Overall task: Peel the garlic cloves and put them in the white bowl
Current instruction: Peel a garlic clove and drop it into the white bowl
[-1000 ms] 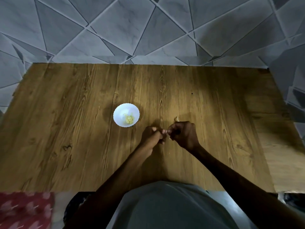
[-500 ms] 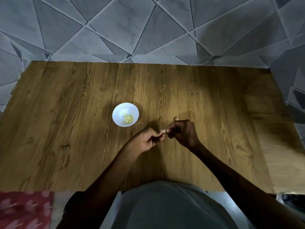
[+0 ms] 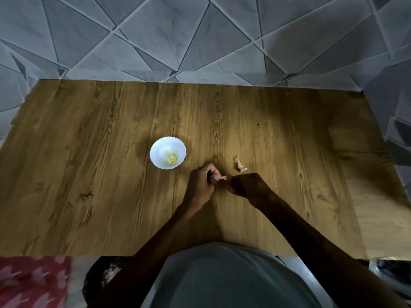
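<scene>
Wooden table (image 3: 89, 174) over a grey tiled floor (image 3: 200, 41), pretty dim lighting, so a lot of this is murky. The right hand (image 3: 246, 185) is basically a dark blob. I can see its fingers are curled and its fingertips meet the garlic clove (image 3: 223, 177), but which fingers do the pinching, no idea. The clove itself is just a small pale bit poking out between the two hands, so I can't say how much skin is left on it. The left hand (image 3: 202, 185) is lit better, with thumb and fingertips pinching the clove's left end. Both hands sit low over the table, whether they touch it I can't tell.

Compared to half a second ago, the hands are in nearly the same spot and pinching the same way. The pale scrap of peel (image 3: 240, 165) on the table just beyond the right hand was mostly hidden then, only a tip showing, and now it's in full view. The white bowl (image 3: 156, 150) hasn't budged.

That bowl is just up and left of the left hand, not touching it, with a few yellowish peeled cloves (image 3: 171, 158) inside. Nothing sits between hands and bowl. A grey shirt (image 3: 222, 274) fills the bottom middle, and a blurry red patterned cloth (image 3: 29, 281) is cut off at the bottom left corner.
</scene>
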Action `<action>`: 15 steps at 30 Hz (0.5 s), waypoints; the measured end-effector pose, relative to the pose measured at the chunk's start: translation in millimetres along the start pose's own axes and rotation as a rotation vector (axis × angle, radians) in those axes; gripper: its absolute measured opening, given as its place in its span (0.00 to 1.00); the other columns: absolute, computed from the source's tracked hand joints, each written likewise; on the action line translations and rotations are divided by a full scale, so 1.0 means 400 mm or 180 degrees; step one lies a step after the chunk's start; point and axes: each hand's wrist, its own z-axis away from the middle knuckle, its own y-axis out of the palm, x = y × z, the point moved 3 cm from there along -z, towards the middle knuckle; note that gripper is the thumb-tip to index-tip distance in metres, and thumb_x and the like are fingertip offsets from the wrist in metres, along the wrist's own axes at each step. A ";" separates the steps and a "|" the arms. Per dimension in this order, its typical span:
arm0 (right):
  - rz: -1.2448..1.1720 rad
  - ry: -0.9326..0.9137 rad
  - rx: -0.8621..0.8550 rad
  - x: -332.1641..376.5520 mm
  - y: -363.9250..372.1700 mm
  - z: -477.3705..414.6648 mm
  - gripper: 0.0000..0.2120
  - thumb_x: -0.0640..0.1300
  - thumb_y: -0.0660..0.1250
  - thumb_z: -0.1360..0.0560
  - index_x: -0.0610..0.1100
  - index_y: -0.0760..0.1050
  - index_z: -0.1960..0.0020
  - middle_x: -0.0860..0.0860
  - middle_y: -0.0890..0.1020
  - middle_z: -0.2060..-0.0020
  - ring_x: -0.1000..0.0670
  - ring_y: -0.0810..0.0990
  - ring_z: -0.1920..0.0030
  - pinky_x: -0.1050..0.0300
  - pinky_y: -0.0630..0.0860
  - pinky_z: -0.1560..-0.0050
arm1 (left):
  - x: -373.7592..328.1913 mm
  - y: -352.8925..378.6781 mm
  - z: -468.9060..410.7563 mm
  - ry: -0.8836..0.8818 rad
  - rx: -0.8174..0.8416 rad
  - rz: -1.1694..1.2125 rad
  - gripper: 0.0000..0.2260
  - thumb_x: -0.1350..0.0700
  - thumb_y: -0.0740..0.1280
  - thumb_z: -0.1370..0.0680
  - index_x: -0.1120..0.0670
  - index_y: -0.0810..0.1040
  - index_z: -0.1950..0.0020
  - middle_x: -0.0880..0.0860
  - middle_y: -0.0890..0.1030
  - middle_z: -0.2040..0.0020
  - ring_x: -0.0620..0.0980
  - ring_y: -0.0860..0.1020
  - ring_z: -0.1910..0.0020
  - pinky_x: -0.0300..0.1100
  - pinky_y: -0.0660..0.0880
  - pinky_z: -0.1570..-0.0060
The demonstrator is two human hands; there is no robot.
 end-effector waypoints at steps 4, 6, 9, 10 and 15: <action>-0.0020 -0.0444 -0.0030 -0.008 -0.018 -0.002 0.07 0.33 0.67 0.24 0.30 0.79 0.49 0.37 0.83 0.53 0.44 0.84 0.54 0.57 0.81 0.59 | 0.040 0.021 0.008 -0.0142 0.0347 -0.0399 0.08 0.66 0.70 0.25 0.53 0.82 0.55 0.45 0.83 0.57 0.39 0.79 0.55 0.37 0.77 0.50; 0.0216 -0.0827 -0.0040 -0.008 -0.020 -0.001 0.08 0.35 0.68 0.25 0.29 0.79 0.51 0.37 0.83 0.54 0.42 0.84 0.54 0.55 0.82 0.58 | 0.047 0.026 0.010 -0.0223 0.0464 -0.0508 0.11 0.68 0.70 0.26 0.52 0.83 0.52 0.47 0.84 0.53 0.42 0.80 0.51 0.37 0.76 0.47; 0.1638 -0.1654 -0.0330 -0.004 -0.021 -0.005 0.02 0.33 0.70 0.26 0.36 0.82 0.55 0.47 0.85 0.61 0.50 0.86 0.58 0.59 0.83 0.57 | 0.047 0.025 0.008 -0.0342 0.0425 -0.0459 0.12 0.69 0.68 0.25 0.55 0.84 0.47 0.49 0.84 0.51 0.41 0.80 0.52 0.28 0.73 0.53; 0.2148 -0.1978 -0.0386 -0.002 -0.018 -0.007 0.03 0.34 0.72 0.27 0.40 0.82 0.57 0.51 0.84 0.63 0.53 0.85 0.61 0.61 0.82 0.58 | 0.044 0.023 0.007 -0.0423 0.0416 -0.0319 0.11 0.68 0.66 0.23 0.57 0.83 0.45 0.49 0.84 0.52 0.41 0.80 0.55 0.24 0.72 0.56; 0.2821 -0.2499 -0.0360 0.006 -0.009 -0.009 0.05 0.34 0.74 0.28 0.42 0.83 0.57 0.56 0.83 0.64 0.60 0.82 0.65 0.67 0.79 0.59 | 0.029 0.024 0.013 -0.0932 0.0404 0.1238 0.05 0.62 0.68 0.21 0.58 0.82 0.48 0.54 0.85 0.55 0.44 0.84 0.60 0.37 0.80 0.59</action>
